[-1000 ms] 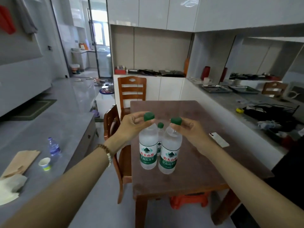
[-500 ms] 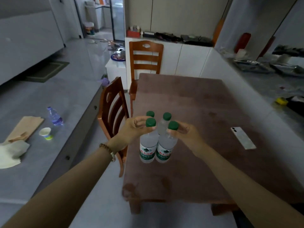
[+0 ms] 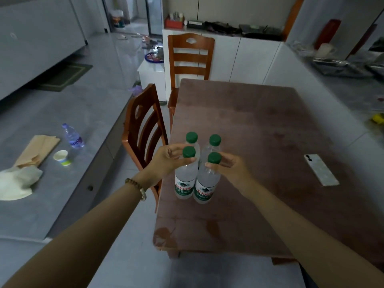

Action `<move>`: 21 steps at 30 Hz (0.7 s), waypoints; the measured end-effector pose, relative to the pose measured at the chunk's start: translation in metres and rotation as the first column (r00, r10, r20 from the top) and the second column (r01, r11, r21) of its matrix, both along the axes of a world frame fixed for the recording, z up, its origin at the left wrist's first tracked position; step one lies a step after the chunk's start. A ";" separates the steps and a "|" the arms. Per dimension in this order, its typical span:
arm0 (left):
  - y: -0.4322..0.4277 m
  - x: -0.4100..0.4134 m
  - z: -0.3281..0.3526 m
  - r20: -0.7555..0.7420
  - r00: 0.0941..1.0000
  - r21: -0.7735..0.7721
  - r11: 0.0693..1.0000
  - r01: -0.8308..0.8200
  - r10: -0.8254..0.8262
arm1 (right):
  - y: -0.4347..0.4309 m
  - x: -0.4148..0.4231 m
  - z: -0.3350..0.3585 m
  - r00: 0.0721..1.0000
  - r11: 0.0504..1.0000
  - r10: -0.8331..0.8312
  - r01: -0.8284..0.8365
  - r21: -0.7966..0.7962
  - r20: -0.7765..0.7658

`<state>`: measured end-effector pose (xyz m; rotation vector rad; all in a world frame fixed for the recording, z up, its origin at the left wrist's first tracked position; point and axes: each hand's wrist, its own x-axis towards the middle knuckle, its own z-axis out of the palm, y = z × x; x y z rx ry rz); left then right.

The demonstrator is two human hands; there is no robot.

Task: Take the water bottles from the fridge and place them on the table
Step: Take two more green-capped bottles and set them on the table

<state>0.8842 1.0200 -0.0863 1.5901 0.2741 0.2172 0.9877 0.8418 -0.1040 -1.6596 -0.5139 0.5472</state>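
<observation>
Several clear water bottles with green caps and red-green labels stand close together near the left edge of the brown table [image 3: 259,125]. My left hand [image 3: 168,161] grips the neck of the near-left bottle [image 3: 186,179] just under its cap. My right hand [image 3: 228,169] holds the neck of the near-right bottle [image 3: 204,188] the same way. Both near bottles rest on or just above the tabletop; I cannot tell which. Two more bottles [image 3: 215,140] stand right behind them, mostly hidden, only caps and shoulders showing.
A white phone [image 3: 321,169] lies on the table's right side. Two wooden chairs [image 3: 143,125] stand at the table's left and far end. A low grey bench on the left carries another bottle [image 3: 72,136], a paper cup [image 3: 62,157] and cloths.
The two bottles in my hands have come down and forward to the table beside the two standing ones. My view has tilted further down.
</observation>
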 end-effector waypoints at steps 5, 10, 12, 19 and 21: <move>0.003 0.001 -0.010 -0.010 1.000 -0.048 0.999 -0.010 0.009 | 0.004 0.002 0.000 1.000 1.000 -0.005 0.005 -0.017 -0.002; 0.001 0.002 -0.012 -0.013 1.000 -0.047 0.999 -0.022 0.021 | 0.003 0.004 0.001 1.000 1.000 0.012 -0.013 -0.021 -0.022; 0.000 0.003 -0.012 -0.017 1.000 -0.038 0.999 -0.018 0.017 | 0.002 0.006 0.001 1.000 1.000 0.017 -0.017 -0.026 -0.020; -0.001 0.004 -0.010 -0.032 0.999 -0.014 1.000 -0.019 0.018 | 0.001 0.009 0.003 0.998 0.997 0.063 -0.064 -0.051 -0.006; -0.001 0.004 -0.009 -0.042 0.999 -0.006 1.000 -0.011 0.010 | 0.001 0.009 0.006 0.996 0.994 0.085 -0.084 -0.065 0.004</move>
